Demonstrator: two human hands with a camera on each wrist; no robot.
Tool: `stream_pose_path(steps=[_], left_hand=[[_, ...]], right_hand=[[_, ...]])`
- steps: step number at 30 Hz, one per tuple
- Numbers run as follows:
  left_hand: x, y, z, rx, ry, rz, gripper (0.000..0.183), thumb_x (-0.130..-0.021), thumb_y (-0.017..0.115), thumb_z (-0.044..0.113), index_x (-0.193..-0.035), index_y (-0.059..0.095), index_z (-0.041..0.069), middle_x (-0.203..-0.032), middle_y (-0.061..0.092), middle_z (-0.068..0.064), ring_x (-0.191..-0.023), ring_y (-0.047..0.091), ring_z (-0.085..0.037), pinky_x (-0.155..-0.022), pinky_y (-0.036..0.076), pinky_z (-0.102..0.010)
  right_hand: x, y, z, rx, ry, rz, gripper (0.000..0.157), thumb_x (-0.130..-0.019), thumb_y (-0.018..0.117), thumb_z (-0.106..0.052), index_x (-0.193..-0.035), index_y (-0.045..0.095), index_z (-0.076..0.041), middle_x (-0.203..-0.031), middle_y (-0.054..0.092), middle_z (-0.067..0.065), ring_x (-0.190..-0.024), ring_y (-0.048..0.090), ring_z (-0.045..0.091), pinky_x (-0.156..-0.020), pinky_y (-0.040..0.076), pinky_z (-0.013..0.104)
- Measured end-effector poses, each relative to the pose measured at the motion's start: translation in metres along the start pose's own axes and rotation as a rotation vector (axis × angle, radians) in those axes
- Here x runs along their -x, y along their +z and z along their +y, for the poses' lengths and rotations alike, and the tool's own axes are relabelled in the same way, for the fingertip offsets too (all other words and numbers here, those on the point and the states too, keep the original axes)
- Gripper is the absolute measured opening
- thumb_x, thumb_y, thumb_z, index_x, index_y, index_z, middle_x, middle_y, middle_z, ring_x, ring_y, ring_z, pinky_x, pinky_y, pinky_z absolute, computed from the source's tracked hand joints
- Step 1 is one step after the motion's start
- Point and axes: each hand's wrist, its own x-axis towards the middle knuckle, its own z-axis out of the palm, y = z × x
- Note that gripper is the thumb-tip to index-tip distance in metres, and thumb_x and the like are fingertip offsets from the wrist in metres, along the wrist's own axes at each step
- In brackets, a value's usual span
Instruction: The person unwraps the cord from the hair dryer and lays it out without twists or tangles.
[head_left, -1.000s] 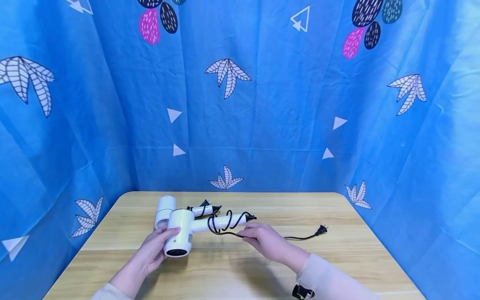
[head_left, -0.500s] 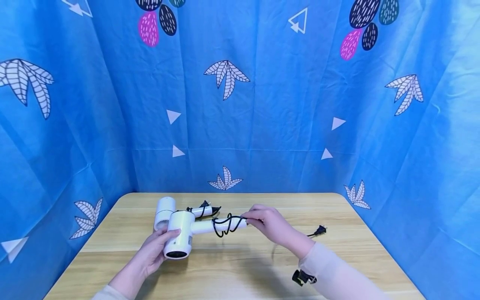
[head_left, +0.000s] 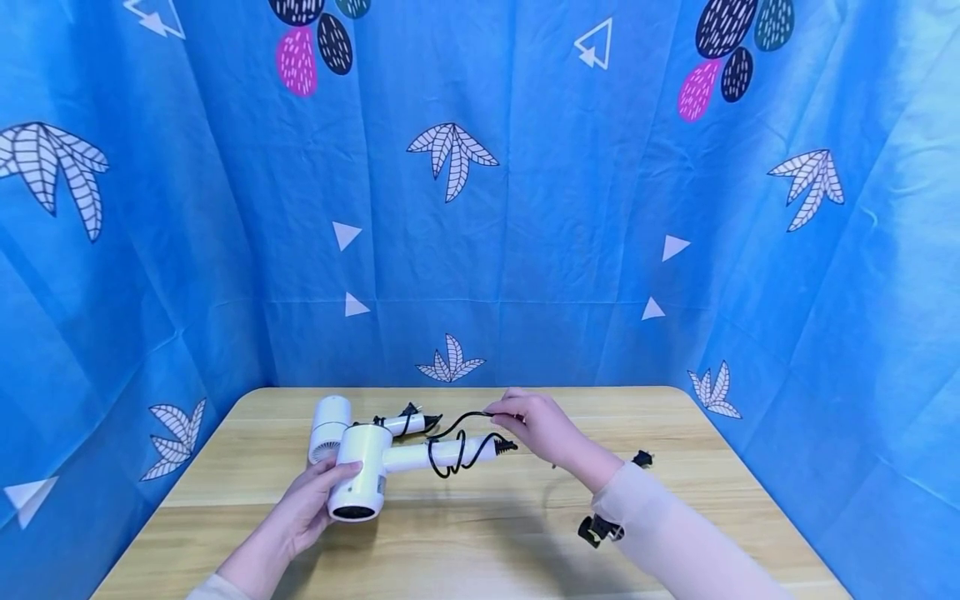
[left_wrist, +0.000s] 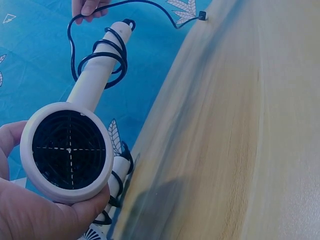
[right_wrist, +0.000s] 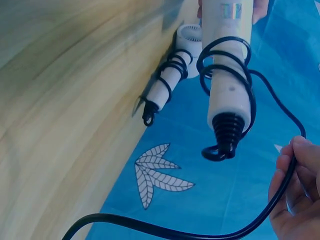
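Observation:
A white hair dryer [head_left: 362, 468] is held by its barrel in my left hand [head_left: 311, 492], its handle pointing right. In the left wrist view its round dark grille [left_wrist: 70, 150] faces the camera, thumb and fingers gripping around the barrel. Loose loops of black power cord [right_wrist: 227, 70] wrap the handle. My right hand [head_left: 536, 429] pinches the cord between thumb and fingertips, beyond and slightly above the handle's end. From there the cord hangs away to its plug [left_wrist: 202, 16], which lies on the table at the right.
Behind the held one, a second white hair dryer [head_left: 330, 425] lies on the wooden table [head_left: 450, 550], its cord wound around its handle [right_wrist: 167, 85]. A blue patterned cloth [head_left: 465, 250] encloses the table's back and sides.
My right hand has risen from below the handle to above its end, carrying the cord along and winding it further around the handle. The left hand stays on the barrel.

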Motion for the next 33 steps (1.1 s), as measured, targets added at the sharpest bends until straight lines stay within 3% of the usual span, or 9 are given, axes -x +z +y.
stream_pose_path(steps=[10,22,33], left_hand=[[0.0,-0.001,0.0,-0.004,0.003,-0.022,0.07,-0.099,0.06,0.022,-0.152,0.023,-0.005,-0.111,0.066,-0.005,-0.099,0.066,-0.02,-0.087,0.054,-0.034],[0.003,-0.001,0.003,-0.006,-0.005,-0.035,0.073,-0.098,0.06,0.023,-0.153,0.021,-0.006,-0.116,0.064,-0.008,-0.103,0.065,-0.021,-0.09,0.053,-0.035],[0.0,-0.006,0.001,0.048,-0.006,-0.124,0.076,-0.101,0.056,0.023,-0.155,0.012,-0.005,-0.112,0.066,-0.003,-0.104,0.065,-0.018,-0.093,0.053,-0.037]], right_hand=[[-0.006,0.005,0.015,0.003,0.078,-0.01,0.018,-0.091,0.071,-0.004,-0.108,0.077,-0.005,-0.083,0.064,-0.004,-0.068,0.05,0.006,-0.061,0.048,0.024],[-0.008,0.015,0.036,0.033,0.105,-0.047,0.018,-0.091,0.072,-0.004,-0.108,0.077,-0.004,-0.085,0.067,-0.002,-0.069,0.051,0.005,-0.062,0.049,0.023],[-0.001,0.027,0.052,-0.008,0.119,-0.097,0.018,-0.091,0.071,-0.004,-0.108,0.078,-0.006,-0.083,0.068,-0.002,-0.07,0.055,0.004,-0.064,0.052,0.023]])
